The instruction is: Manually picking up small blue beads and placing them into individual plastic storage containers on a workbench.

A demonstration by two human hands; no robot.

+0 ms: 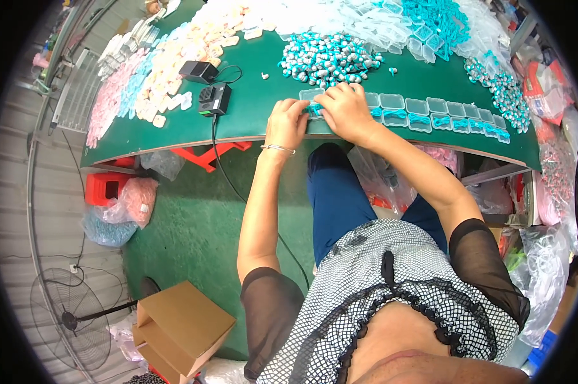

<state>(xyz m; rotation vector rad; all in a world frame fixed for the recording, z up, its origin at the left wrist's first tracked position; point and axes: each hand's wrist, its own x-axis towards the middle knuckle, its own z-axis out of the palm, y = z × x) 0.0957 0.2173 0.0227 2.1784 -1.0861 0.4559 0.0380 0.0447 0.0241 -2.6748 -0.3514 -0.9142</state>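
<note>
My left hand [286,124] and my right hand [349,114] meet at the near side of the table, over an open clear plastic case [311,94]. Between them is a small bundle of teal cord [314,111], with the fingers of both hands closed on it. My right hand hides part of this case. To its right runs a row of open clear cases [392,102], whose near halves hold teal cords [419,119]. Just beyond my hands lies a heap of small grey-and-teal pieces [330,59].
Loose clear cases [359,29] and a teal cord pile [437,25] cover the far side. More grey-and-teal pieces [503,89] lie at right. Left are a black corded device [214,99] and orange, blue and pink pieces [164,77]. A cardboard box [186,326] and fan [70,320] stand below.
</note>
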